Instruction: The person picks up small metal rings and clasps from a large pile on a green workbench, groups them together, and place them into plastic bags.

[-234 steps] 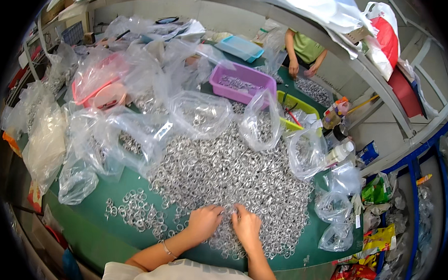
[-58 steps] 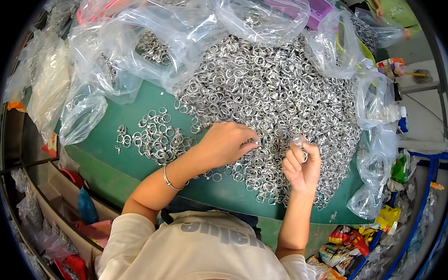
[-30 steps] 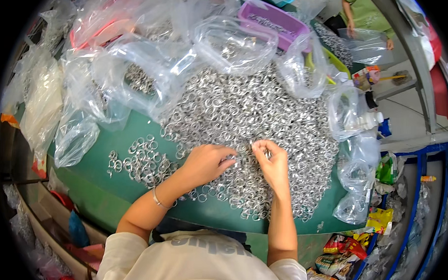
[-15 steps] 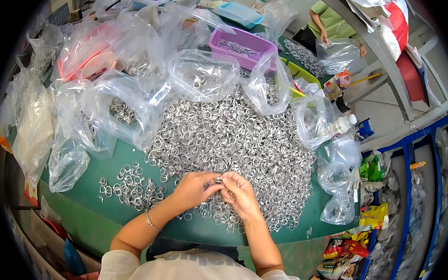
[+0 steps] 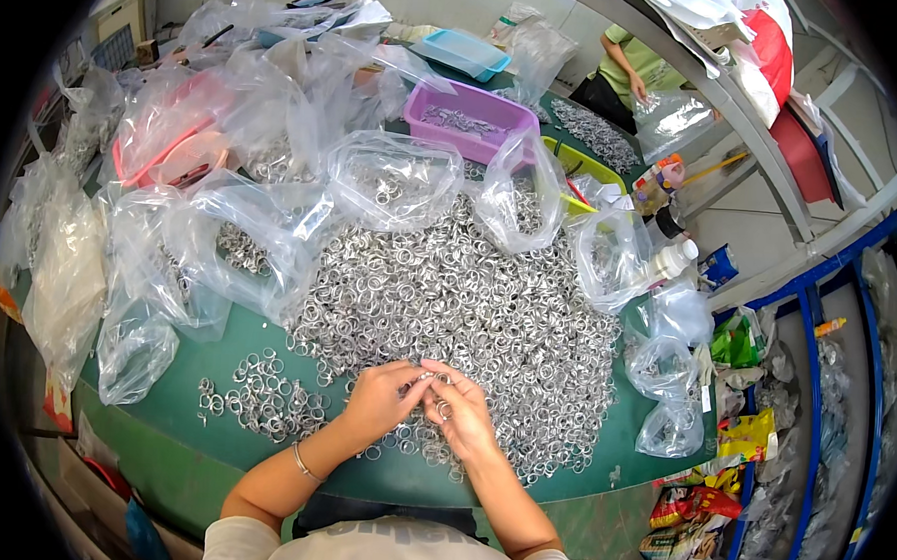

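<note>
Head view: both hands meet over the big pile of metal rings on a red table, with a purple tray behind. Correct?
Not quite: in the head view the table is green. Both hands do meet over the ring pile, purple tray behind.

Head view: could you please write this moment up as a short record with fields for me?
Surface: green table
Left hand: over the near edge of the big pile of metal rings, fingertips meeting the right hand
Right hand: pinching small rings against the left; exact grip too small to tell
Small batch of rings: set apart, left of the hands
Clear plastic bags: ringed around the pile, several holding rings
Purple tray: far side, rings inside
Another person: at the far end
</note>
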`<action>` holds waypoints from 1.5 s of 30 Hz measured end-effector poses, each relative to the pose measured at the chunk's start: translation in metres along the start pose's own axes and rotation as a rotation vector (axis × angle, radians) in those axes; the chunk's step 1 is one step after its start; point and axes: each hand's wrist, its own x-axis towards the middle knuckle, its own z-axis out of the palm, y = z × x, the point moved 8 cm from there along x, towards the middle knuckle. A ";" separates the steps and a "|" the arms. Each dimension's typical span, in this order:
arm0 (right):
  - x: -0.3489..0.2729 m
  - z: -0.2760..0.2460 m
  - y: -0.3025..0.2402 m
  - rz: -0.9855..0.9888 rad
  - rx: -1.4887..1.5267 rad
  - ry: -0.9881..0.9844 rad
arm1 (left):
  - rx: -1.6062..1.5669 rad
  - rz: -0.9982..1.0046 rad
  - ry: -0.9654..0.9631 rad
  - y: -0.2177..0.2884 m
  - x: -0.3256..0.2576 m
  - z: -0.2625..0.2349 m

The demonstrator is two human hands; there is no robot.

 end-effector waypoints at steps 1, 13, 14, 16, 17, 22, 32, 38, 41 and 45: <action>0.000 0.000 0.000 0.000 -0.026 0.010 | -0.008 -0.006 -0.011 0.000 0.001 0.000; -0.005 0.006 -0.005 -0.020 -0.076 0.009 | -0.185 -0.141 -0.132 -0.008 0.002 0.005; -0.005 0.007 -0.005 -0.021 -0.081 -0.003 | -0.186 -0.170 -0.138 -0.009 0.002 0.005; -0.006 0.008 -0.006 -0.019 -0.077 -0.022 | -0.177 -0.159 -0.141 -0.007 0.002 0.004; -0.006 0.009 -0.007 -0.016 -0.069 -0.028 | -0.173 -0.153 -0.141 -0.006 0.002 0.004; -0.004 0.008 -0.004 0.013 0.099 0.047 | -0.268 -0.271 -0.081 -0.017 0.002 -0.001; 0.001 0.000 -0.002 -0.056 0.055 0.051 | -0.281 -0.200 -0.087 -0.019 0.004 -0.003; -0.007 -0.002 -0.007 -0.097 0.062 0.086 | -0.548 -0.347 -0.180 -0.026 0.002 0.007; -0.008 -0.003 -0.005 -0.072 0.106 0.111 | -0.649 -0.397 -0.196 -0.028 -0.001 0.009; -0.004 -0.009 0.001 -0.016 0.206 0.104 | -0.724 -0.433 -0.245 -0.028 -0.002 0.011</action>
